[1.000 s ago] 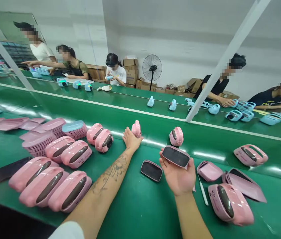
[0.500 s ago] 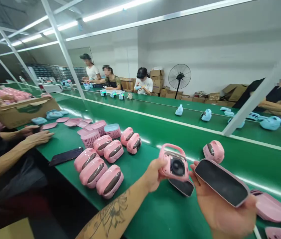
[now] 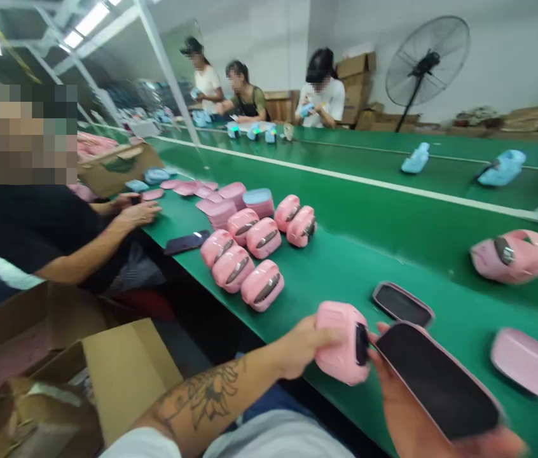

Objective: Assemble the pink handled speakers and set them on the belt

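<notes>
My left hand (image 3: pixel 303 342) grips a pink toy camera body (image 3: pixel 342 343) just above the near edge of the green belt (image 3: pixel 355 254). My right hand (image 3: pixel 402 407) holds a pink cover panel with a dark inner face (image 3: pixel 437 380) right beside that body, almost touching it. Another dark-faced panel (image 3: pixel 402 304) lies flat on the belt just behind them. A pink shell (image 3: pixel 523 362) lies to the right, blurred.
Several pink bodies (image 3: pixel 250 254) and stacked pink covers (image 3: pixel 228 200) sit left on the belt, with a dark phone (image 3: pixel 187 242) at its edge. A pink body (image 3: pixel 512 254) lies far right. A co-worker sits close on my left; open cardboard boxes (image 3: pixel 59 369) stand below. Other people work across the belt.
My left hand picked a pink body off the belt and drew it toward me beside the panel in my right hand. My view swung left and down.
</notes>
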The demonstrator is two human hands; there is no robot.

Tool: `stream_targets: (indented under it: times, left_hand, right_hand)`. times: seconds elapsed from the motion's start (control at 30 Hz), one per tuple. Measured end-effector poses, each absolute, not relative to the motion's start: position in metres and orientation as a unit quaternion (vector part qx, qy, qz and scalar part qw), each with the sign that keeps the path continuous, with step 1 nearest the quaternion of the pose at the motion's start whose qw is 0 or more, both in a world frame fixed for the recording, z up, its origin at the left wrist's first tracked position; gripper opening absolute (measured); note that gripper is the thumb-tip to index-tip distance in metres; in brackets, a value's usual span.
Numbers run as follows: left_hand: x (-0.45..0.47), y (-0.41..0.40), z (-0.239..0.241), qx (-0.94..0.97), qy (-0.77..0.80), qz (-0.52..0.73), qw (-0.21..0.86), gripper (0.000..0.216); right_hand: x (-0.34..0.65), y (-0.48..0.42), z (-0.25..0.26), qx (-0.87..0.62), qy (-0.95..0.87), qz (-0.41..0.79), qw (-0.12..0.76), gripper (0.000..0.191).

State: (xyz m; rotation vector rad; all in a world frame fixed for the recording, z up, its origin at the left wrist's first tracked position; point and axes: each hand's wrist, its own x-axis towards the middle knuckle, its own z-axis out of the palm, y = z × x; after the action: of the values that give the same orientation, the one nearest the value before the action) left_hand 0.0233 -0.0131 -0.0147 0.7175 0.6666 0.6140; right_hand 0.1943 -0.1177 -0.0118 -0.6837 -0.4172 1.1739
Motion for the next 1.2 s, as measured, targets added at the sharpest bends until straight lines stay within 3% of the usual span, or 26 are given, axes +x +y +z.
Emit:
stream_targets:
  times: [0.1, 0.23, 0.37, 0.47, 1.2]
  left_hand:
    - [0.017, -0.013, -0.01, 0.342, 0.334, 0.278, 0.833, 0.073]
    - [0.012, -0.006, -0.014, 0.377, 0.351, 0.25, 0.82, 0.065]
    - [0.01, -0.008, -0.019, 0.42, 0.357, 0.259, 0.793, 0.067]
    - [0.009, -0.008, -0.021, 0.448, 0.35, 0.255, 0.782, 0.067]
    - [0.013, -0.013, -0.012, 0.516, 0.345, 0.229, 0.75, 0.076]
  right_hand:
    - [0.183, -0.112, -0.037, -0.409, -0.245, 0.467, 0.745, 0.085]
    - [0.193, -0.104, -0.066, -0.477, -0.46, 0.404, 0.63, 0.104]
    - [0.203, -0.105, -0.065, -0.499, -0.636, 0.309, 0.501, 0.111]
    - [0.207, -0.105, -0.057, -0.5, -0.692, 0.256, 0.453, 0.114]
    - [0.21, -0.111, -0.029, -0.506, -0.746, 0.195, 0.386, 0.113]
